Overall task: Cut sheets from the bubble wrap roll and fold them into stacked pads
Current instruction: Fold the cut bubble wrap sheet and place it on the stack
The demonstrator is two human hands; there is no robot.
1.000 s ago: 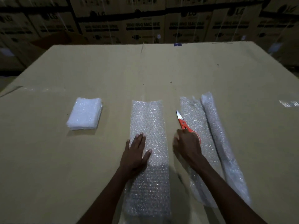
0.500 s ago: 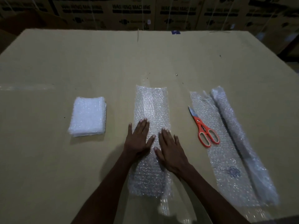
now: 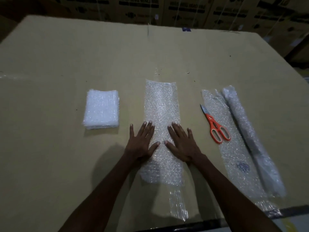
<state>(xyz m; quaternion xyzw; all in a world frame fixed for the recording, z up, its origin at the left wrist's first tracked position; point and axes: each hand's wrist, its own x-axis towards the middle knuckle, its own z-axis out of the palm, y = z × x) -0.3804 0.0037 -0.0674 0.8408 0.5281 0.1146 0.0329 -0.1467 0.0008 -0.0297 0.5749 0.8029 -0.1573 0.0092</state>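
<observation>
A long cut strip of bubble wrap (image 3: 161, 104) lies flat in the middle of the cardboard-covered table (image 3: 66, 56). My left hand (image 3: 142, 143) rests flat on its left edge, fingers spread. My right hand (image 3: 181, 144) lies flat on its right half, fingers spread. Neither hand holds anything. To the left sits a stack of folded white pads (image 3: 101, 109). To the right the bubble wrap roll (image 3: 250, 139) lies with its loose end (image 3: 234, 156) spread beside it. Orange-handled scissors (image 3: 215, 126) rest shut on that loose end.
Stacked cardboard cartons (image 3: 184, 9) line the far side of the table. The table's near edge (image 3: 209, 222) runs just below the strip's end. A clear tape band (image 3: 10, 76) crosses the cardboard at far left.
My right hand put the scissors down on the roll's loose end and came over onto the strip beside my left hand. Both hands now press it flat, slightly apart.
</observation>
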